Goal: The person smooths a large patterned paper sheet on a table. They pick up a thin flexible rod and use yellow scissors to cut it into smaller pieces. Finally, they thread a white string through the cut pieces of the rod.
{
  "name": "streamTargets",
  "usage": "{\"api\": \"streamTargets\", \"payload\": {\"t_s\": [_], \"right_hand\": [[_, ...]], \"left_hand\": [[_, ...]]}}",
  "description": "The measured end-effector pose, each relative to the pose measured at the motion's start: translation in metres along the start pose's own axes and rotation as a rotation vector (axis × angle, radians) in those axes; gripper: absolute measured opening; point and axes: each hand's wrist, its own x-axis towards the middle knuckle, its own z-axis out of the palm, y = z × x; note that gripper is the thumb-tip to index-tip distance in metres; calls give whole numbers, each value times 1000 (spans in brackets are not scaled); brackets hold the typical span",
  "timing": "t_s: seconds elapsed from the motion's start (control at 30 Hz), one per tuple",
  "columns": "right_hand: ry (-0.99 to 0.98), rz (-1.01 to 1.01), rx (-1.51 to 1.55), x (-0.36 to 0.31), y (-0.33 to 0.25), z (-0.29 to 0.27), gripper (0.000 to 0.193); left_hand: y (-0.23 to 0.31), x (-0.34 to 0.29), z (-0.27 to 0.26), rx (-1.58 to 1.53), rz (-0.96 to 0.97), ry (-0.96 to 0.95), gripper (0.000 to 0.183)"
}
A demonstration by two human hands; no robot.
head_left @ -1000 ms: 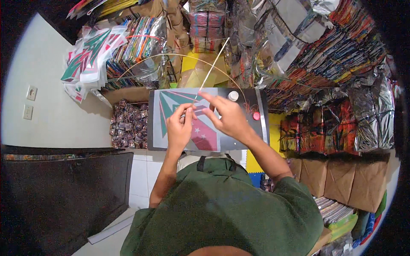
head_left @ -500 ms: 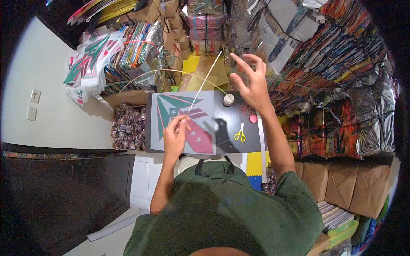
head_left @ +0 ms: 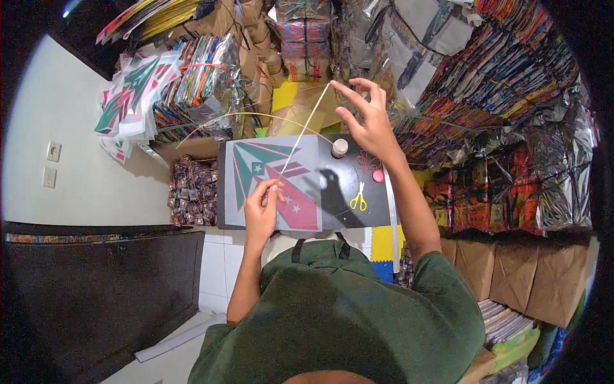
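My left hand (head_left: 259, 211) is closed in a pinch on the lower end of a thin white stick (head_left: 306, 127). The stick slants up and away over a grey sheet (head_left: 242, 182) printed with green and red shapes and white stars. At its far end, my right hand (head_left: 373, 125) is raised with fingers apart; the index fingertip is at or very near the tip, and I cannot tell whether it touches. A small jar (head_left: 339, 148) stands open beside the sheet, with a thin bent strip (head_left: 256, 114) arching leftward from near it. Yellow-handled scissors (head_left: 359, 200) lie nearby.
The sheet lies on a black board (head_left: 345, 221). A red cap (head_left: 378, 175) and a long ruler (head_left: 392, 217) are on its right side. A box of small wrapped items (head_left: 192, 192) sits at left. Stacked packs (head_left: 499, 83) and brown parcels (head_left: 543, 281) crowd the right.
My right hand has moved slightly left, bringing its index fingertip to the stick's far tip. My left hand keeps its pinch nearly in place.
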Motion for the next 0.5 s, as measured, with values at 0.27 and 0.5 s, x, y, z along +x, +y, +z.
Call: {"api": "streamTargets", "payload": {"t_s": [0.27,0.5], "right_hand": [[-64,-72,-33,-7,-8,2,45],[-73,-67,-80,-9,-7,1,47]], "left_hand": [[1,2,4,68,22,-2,19],[4,3,8,30,26,19,19]]}}
